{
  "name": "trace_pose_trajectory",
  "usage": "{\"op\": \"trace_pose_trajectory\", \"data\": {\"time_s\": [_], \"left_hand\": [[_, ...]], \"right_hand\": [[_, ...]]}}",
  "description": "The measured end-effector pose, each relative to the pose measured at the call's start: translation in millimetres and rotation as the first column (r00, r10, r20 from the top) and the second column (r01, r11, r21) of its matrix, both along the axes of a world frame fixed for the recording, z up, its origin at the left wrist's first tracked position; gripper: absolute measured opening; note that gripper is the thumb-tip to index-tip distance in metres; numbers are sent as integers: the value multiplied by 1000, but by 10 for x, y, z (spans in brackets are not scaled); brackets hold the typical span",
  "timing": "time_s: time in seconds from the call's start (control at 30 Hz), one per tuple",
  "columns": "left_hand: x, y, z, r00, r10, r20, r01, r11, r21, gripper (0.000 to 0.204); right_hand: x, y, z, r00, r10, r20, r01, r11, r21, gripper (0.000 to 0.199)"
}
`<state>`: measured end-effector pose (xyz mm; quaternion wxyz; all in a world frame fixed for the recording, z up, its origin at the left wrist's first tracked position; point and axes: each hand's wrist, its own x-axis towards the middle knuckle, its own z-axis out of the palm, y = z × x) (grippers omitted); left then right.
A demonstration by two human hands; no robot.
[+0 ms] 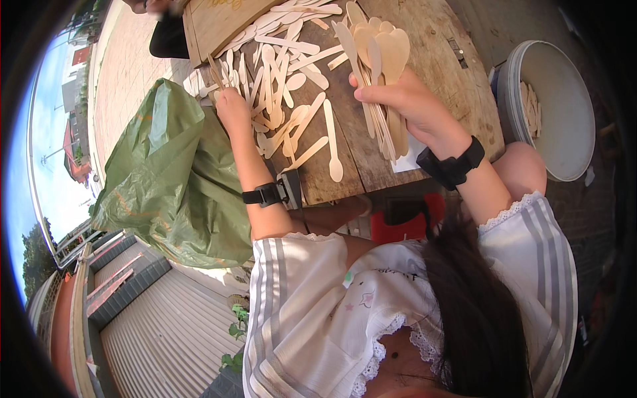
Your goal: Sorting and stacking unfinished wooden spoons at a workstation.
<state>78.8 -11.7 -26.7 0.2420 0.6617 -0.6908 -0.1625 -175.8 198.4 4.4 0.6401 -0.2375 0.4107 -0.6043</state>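
Observation:
My right hand [415, 109] is closed round a bundle of pale wooden spoons and knives [394, 52], held upright above the table with the spoon bowls fanned at the top. My left hand [233, 109] is at the left edge of the pile, its fingers closed on a thin wooden piece [214, 71] whose end I cannot make out. Loose wooden cutlery [269, 73] lies heaped between my hands and toward the far side. One wooden spoon [332, 142] rests apart, nearer to me.
The worn wooden table [458, 86] has a wooden board or box [222, 26] at its far left. A green plastic sack [166, 179] hangs at the left edge. On the right stands a white bucket [564, 119] with wooden pieces inside. Another person's hand [142, 5] shows at the far left.

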Motion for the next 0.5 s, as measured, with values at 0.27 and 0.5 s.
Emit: {"op": "trace_pose_trajectory", "data": {"time_s": [0.27, 0.5], "left_hand": [[-140, 146, -147, 880, 110, -461, -1, 974, 228, 35], [-250, 202, -46, 976, -153, 154, 120, 972, 201, 41]], "right_hand": [[7, 5, 7, 1000, -8, 5, 8, 1000, -12, 49], [13, 2, 20, 1000, -8, -5, 8, 1000, -16, 48]]}}
